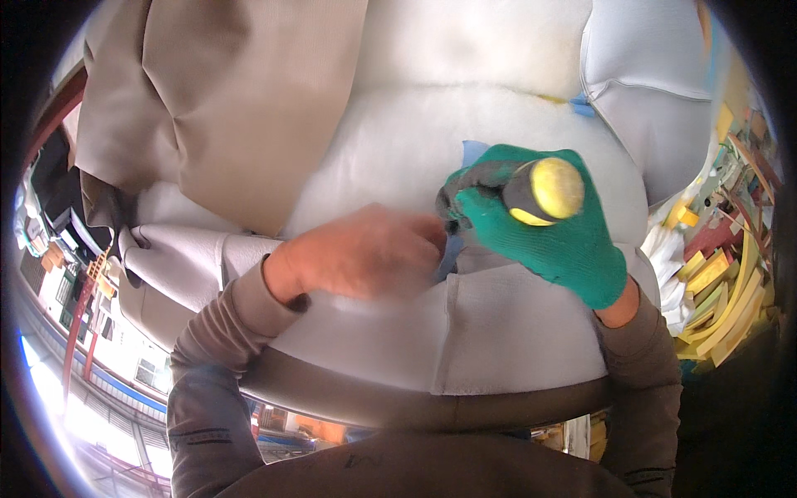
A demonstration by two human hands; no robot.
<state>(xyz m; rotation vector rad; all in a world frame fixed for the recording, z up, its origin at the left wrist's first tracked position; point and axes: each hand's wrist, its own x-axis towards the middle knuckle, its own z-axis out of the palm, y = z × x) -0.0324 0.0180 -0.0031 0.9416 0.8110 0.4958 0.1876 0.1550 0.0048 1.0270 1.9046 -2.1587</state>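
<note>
My right hand, in a green knit glove with dark fingers, is wrapped round the yellow and black handle of a tool. The tool's working end is hidden beneath the glove. My bare left hand is smeared by motion, its fingers curled in close to the gloved fingertips; what they pinch, if anything, cannot be made out. Between the hands, a strip of blue fabric shows. Both hands are over light grey upholstery with a vertical seam, at the near side of white padding.
A loose brown cover flap drapes over the padding at the far left. On the far right stands a pale grey upholstered panel. Yellow foam offcuts are heaped beyond the right side. A brown edge curves along the front, close to my body.
</note>
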